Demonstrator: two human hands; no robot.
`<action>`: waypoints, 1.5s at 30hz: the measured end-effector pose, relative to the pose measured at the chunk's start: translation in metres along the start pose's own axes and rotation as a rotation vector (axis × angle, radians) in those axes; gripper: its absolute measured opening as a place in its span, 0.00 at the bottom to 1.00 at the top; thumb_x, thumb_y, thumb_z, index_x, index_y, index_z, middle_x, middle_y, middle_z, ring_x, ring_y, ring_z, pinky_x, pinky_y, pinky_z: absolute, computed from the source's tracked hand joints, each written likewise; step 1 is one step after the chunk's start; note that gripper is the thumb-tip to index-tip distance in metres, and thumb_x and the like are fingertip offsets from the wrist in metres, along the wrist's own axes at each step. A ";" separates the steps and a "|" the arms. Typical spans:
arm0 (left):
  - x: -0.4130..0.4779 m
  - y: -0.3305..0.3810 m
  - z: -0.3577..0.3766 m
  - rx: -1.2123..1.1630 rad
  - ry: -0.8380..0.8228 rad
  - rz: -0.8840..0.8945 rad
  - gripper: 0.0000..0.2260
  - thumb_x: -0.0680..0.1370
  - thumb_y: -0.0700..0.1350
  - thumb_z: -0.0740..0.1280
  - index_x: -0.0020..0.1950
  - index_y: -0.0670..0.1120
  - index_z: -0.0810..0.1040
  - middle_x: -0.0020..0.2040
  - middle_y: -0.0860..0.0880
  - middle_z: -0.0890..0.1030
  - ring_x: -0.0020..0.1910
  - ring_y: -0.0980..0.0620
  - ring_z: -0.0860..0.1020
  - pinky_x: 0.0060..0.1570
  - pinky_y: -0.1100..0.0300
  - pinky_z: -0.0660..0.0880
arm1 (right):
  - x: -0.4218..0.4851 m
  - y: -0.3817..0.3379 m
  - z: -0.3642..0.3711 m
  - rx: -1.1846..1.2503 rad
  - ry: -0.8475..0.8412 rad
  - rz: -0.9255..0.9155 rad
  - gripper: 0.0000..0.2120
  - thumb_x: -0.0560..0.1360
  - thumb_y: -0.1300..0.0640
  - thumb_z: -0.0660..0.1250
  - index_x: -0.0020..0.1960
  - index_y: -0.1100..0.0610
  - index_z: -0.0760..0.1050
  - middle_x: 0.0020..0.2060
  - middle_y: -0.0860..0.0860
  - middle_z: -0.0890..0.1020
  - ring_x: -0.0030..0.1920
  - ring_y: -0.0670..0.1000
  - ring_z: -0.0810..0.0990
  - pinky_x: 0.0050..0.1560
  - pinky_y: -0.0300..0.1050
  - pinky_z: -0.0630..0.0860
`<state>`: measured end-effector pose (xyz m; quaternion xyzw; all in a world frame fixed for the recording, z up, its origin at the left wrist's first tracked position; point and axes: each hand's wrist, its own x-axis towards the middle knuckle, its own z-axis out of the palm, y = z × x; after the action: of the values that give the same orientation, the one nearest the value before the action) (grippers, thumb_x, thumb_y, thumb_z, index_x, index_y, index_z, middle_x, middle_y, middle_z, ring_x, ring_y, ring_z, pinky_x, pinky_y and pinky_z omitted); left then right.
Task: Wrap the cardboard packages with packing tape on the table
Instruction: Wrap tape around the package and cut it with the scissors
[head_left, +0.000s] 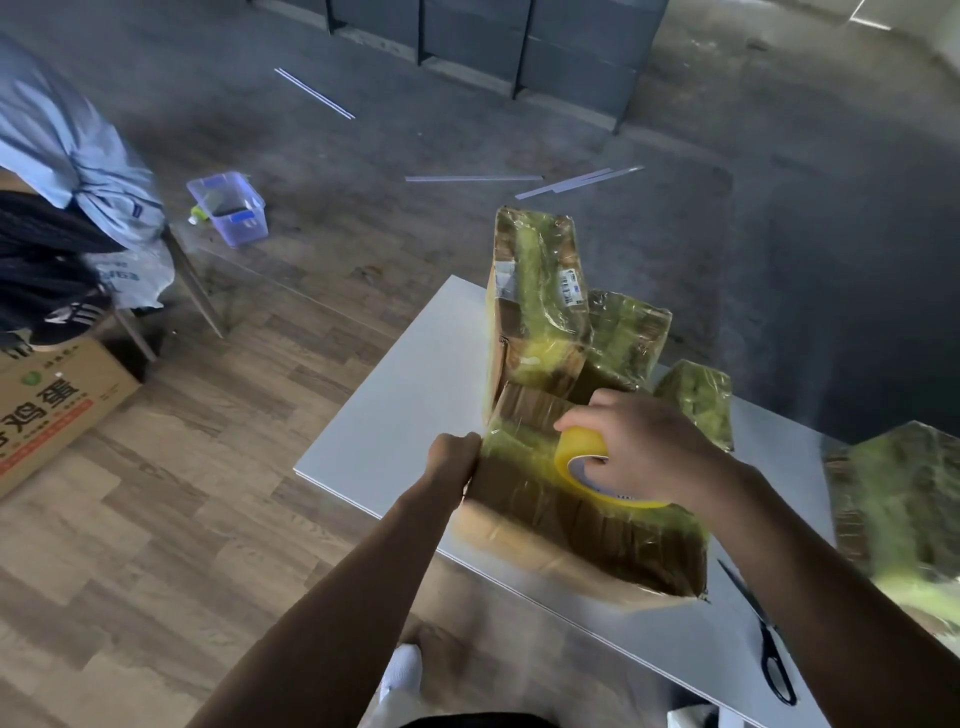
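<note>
Left hand (454, 458) grips the package (597, 540) at its left edge, likely steadying it — right hand (649, 447) grasps the tape roll (570, 453) on top.

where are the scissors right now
In the head view the black-handled scissors lie at the lower right on the white table, just right of the package being taped.

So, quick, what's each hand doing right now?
Left hand: grips edge of the brown tape-wrapped cardboard package.
Right hand: holds the yellow packing tape roll.
</note>
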<state>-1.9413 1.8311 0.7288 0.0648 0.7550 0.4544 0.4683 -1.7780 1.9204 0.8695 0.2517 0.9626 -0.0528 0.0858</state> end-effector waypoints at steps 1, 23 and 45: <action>-0.001 0.004 -0.001 0.081 0.066 0.085 0.14 0.74 0.37 0.60 0.29 0.43 0.65 0.28 0.47 0.63 0.30 0.47 0.61 0.31 0.59 0.59 | -0.001 -0.001 0.000 -0.005 0.020 -0.008 0.23 0.74 0.45 0.66 0.69 0.41 0.70 0.54 0.46 0.75 0.53 0.50 0.75 0.44 0.42 0.64; -0.030 0.002 0.029 0.657 0.243 0.336 0.29 0.81 0.63 0.48 0.63 0.40 0.72 0.61 0.39 0.75 0.61 0.39 0.72 0.59 0.47 0.71 | -0.052 0.050 0.045 0.653 0.372 0.049 0.33 0.72 0.62 0.68 0.66 0.33 0.61 0.62 0.42 0.71 0.52 0.48 0.76 0.45 0.41 0.73; -0.027 0.002 0.033 0.676 0.308 0.305 0.31 0.76 0.69 0.52 0.57 0.44 0.75 0.52 0.45 0.79 0.51 0.44 0.77 0.51 0.47 0.77 | -0.093 0.083 0.045 0.575 0.409 0.106 0.33 0.69 0.61 0.72 0.66 0.36 0.68 0.61 0.42 0.75 0.58 0.49 0.76 0.51 0.41 0.77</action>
<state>-1.9016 1.8390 0.7426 0.2575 0.9050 0.2493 0.2291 -1.6516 1.9418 0.8387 0.3204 0.8912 -0.2657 -0.1803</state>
